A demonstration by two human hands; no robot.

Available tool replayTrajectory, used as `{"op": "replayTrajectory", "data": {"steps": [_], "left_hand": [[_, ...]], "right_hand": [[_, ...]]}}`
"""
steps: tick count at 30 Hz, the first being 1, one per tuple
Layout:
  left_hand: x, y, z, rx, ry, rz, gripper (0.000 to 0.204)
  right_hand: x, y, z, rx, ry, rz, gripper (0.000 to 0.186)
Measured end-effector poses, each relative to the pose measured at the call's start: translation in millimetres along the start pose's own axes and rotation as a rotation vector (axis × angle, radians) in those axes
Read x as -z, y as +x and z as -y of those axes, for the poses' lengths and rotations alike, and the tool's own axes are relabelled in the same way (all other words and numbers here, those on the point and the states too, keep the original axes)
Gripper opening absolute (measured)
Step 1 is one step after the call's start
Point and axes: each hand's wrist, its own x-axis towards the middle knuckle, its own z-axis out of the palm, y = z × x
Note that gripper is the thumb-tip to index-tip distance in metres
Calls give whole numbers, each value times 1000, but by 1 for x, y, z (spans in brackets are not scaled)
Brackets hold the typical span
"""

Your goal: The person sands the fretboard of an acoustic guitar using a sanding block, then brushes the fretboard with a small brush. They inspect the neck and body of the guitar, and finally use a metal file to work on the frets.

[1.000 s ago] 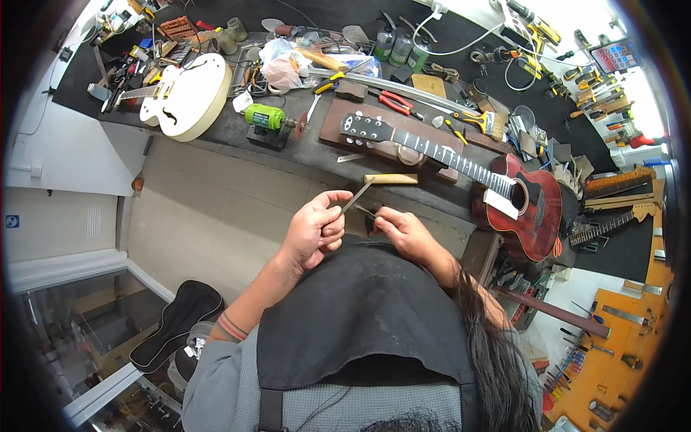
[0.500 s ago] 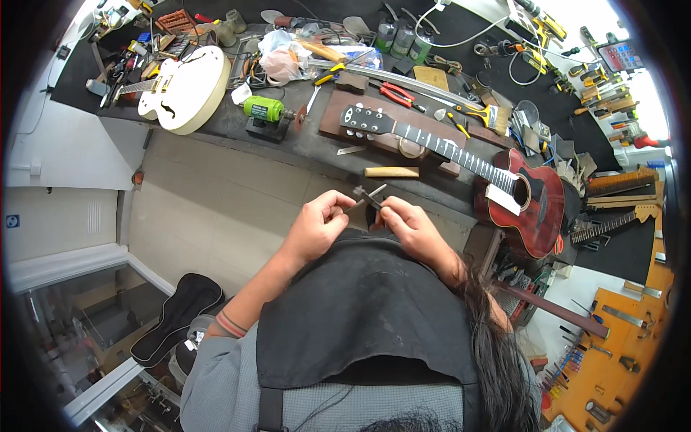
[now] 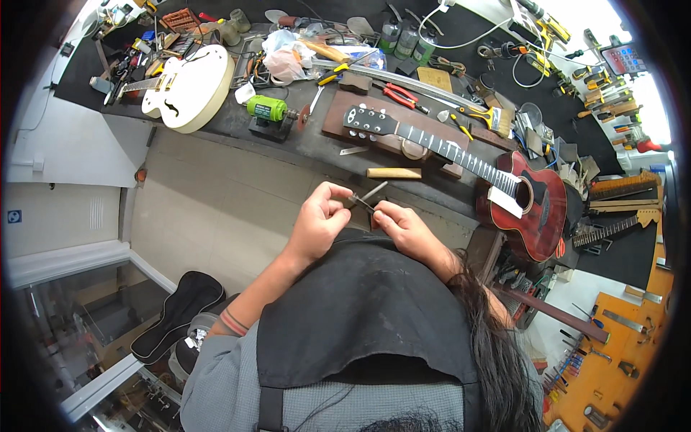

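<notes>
Both my hands are raised above my black apron, close to the bench's front edge. A thin dark tool [image 3: 365,204] slants between them, with its lower end pinched by my right hand [image 3: 409,232]. At its upper end are the fingertips of my left hand [image 3: 319,222]. A slim grey stick [image 3: 375,191] crosses the tool and runs down toward my left fingers, which are closed around its lower part. What kind of tool each is, I cannot make out. Just beyond my hands lies a short light wooden bar [image 3: 394,173] on the bench edge.
A red acoustic guitar [image 3: 538,209] lies on the right, its headstock [image 3: 368,121] on a brown board. Left of that stands a green bench grinder [image 3: 268,109], then a cream hollow-body guitar [image 3: 198,90]. Pliers [image 3: 398,95], a brush [image 3: 497,119] and bottles [image 3: 407,42] crowd the back.
My left forefinger has risen to the upper end of the dark tool. My right hand has turned slightly and shifted a little downward. The bench things stay put.
</notes>
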Motion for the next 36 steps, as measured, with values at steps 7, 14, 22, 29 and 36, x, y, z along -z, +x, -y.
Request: {"op": "replayTrajectory", "data": {"steps": [7, 14, 22, 29, 36], "left_hand": [[3, -1, 2, 7, -18, -25, 37], [5, 1, -8, -47, -49, -15, 42], [12, -3, -12, -50, -106, -7, 41], [1, -11, -5, -44, 35, 46, 36], [5, -16, -9, -15, 118, 28, 32]], "right_hand": [[6, -6, 8, -16, 48, 40, 33], [4, -8, -25, 26, 60, -6, 31], [12, -7, -15, -19, -70, -15, 34], [12, -5, 2, -26, 81, -18, 33], [22, -14, 9, -67, 113, -39, 32]]}}
